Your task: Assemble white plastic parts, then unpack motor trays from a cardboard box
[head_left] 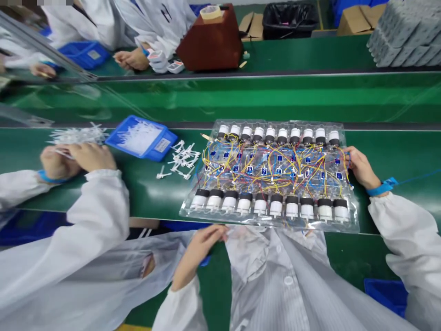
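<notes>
A clear plastic tray (351, 220) lies on the green bench with a row of small white-and-black cylindrical motors (275, 205) along its front and another row along its back. Between the rows run tangled yellow, red and blue wires (275, 179) with small dark-blue squares among them. My right hand (360, 168), with a blue wrist strap (382, 186), is closed on the tray's right edge. At the front edge, left of the middle, my left hand (206, 239) has its fingers pressed together, fingertips against the tray's rim; their undersides are hidden.
Loose white plastic pieces (184, 158) lie left of the tray, beside a blue bin (138, 138) of similar pieces. A co-worker's hands (93, 156) handle white pieces at the left. Beyond the green divider stand a brown box (215, 41) and stacked grey parts (406, 34).
</notes>
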Demonstrator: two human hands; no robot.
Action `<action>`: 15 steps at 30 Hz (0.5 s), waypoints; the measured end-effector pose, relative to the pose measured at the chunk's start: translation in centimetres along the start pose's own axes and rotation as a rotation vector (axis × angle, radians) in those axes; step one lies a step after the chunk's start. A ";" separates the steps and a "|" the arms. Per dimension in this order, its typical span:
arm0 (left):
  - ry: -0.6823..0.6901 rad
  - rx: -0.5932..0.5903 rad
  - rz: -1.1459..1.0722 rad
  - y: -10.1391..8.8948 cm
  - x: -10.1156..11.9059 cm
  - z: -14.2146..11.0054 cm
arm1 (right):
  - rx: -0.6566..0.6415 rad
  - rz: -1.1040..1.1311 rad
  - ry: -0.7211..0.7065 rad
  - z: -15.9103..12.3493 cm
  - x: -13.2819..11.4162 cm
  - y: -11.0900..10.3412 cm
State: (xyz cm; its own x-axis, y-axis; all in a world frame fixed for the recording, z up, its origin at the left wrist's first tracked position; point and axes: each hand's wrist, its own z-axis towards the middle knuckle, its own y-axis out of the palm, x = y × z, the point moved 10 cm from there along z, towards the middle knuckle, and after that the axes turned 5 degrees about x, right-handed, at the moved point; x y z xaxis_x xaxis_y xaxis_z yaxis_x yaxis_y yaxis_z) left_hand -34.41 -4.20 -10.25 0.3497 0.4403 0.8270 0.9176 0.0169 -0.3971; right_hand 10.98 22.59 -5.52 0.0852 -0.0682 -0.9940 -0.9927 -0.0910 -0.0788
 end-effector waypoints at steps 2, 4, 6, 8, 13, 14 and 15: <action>0.005 0.200 -0.135 -4.4 0.1 -1.0 | -0.028 0.051 0.014 -0.2 0.0 0.5; 0.064 0.409 -0.281 -8.2 1.2 -1.7 | -0.048 0.090 0.020 -0.3 0.0 1.0; 0.159 0.584 -0.400 -10.9 2.7 -1.8 | -0.060 0.118 0.028 -0.4 -0.1 1.3; 0.248 0.714 -0.466 -12.6 4.1 -1.0 | -0.062 0.138 0.036 -0.4 -0.3 1.5; 0.231 0.740 -0.530 -13.8 5.5 5.3 | -0.015 0.195 0.034 0.0 -0.6 1.1; 0.206 0.657 -0.537 -13.2 5.7 6.8 | 0.003 0.207 0.036 0.1 -0.5 0.9; 0.189 0.563 -0.538 -12.5 6.0 8.2 | 0.023 0.220 0.038 0.3 -0.5 0.7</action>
State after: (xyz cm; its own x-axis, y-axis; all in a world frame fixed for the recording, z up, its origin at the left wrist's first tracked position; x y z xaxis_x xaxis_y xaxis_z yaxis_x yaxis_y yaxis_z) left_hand -45.30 5.60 -3.59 -0.0413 0.0844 0.9956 0.7540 0.6564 -0.0244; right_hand 10.20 22.80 -5.10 -0.1311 -0.1216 -0.9839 -0.9894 -0.0471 0.1377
